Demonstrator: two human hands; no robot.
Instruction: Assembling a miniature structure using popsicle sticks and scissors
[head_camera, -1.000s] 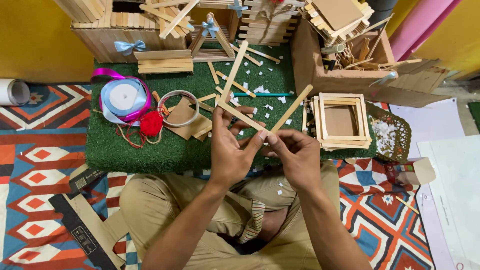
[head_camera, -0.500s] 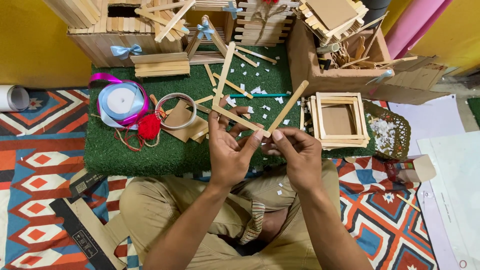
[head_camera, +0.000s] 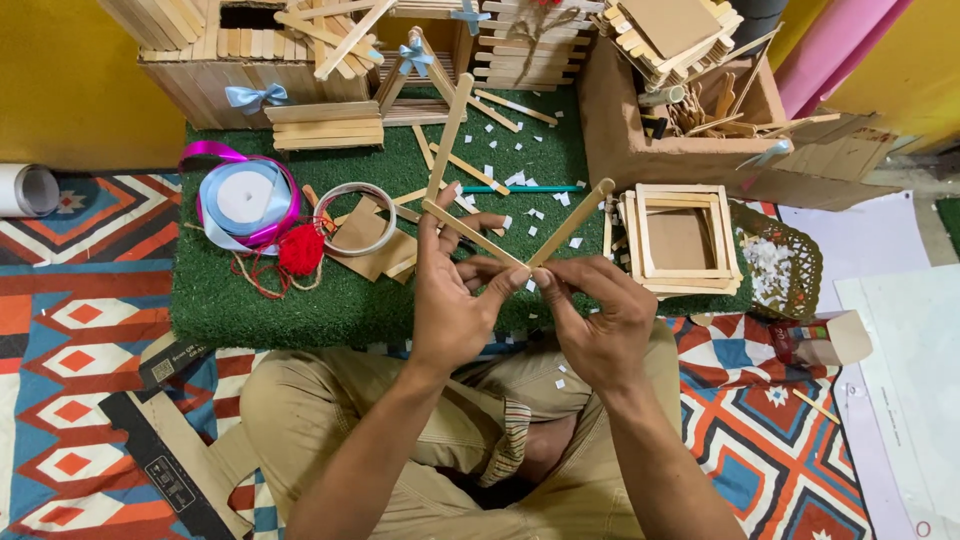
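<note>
A patterned rug (head_camera: 60, 300) in red, blue and white is lying under everything, its flat weave showing diamond shapes. On it a rectangle of green artificial turf (head_camera: 270, 300) is spreading out, fuzzy and flecked with white paper scraps. A brown cardboard box (head_camera: 620, 130) is standing at the turf's far right corner, holding loose wooden sticks, with a stick-built lid resting on top. At the far left a house of flat wooden sticks (head_camera: 240, 70) is standing, with a pale blue bow on its front. A square stick frame (head_camera: 680, 240) is lying just beside the box, stacked in layers, and a woven basket (head_camera: 790, 265) of white bits is sitting just right of it. A spool of pale blue ribbon (head_camera: 245, 198) wrapped in shiny magenta ribbon is resting on the turf's left, near a red pompom (head_camera: 300, 250) and a clear tape ring (head_camera: 355, 215).

Above the turf's near edge, the left hand (head_camera: 450, 300) is pinching an angled piece of joined flat wooden sticks (head_camera: 470, 215) between thumb and fingers, fingers closed around it. The right hand (head_camera: 600, 320) is gripping a single flat stick (head_camera: 572, 222), pressing its lower end against the joined piece so they are touching in a V.
</note>
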